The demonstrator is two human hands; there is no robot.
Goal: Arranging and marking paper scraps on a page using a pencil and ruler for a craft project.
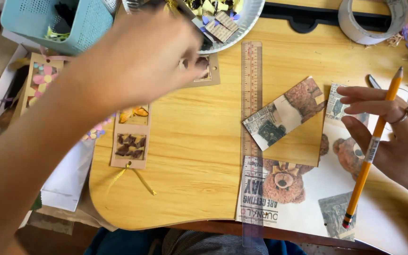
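A yellow pencil [371, 146] lay in the right hand [393, 137], held loosely between the fingers with its point up and its eraser end down, over a sheet of teddy-bear patterned paper [308, 189] at the right of the wooden tabletop [194, 156]. The pencil looked light, stiff and smooth, best gripped low on the shaft for control. The fingertips of that hand pressed on the paper's folded corner [284, 115], which seemed thin, soft and easily creased. A clear ruler [251, 141] lay upright along the paper's left edge. The left hand [142, 56], blurred, reached toward a white bowl of scraps [232, 23] at the top; whether it was holding anything could not be told. Below it lay a brown bookmark [130, 139] with a gold cord, a teal basket [57, 23] stood at the top left, and a roll of tape [374, 21] sat at the top right.
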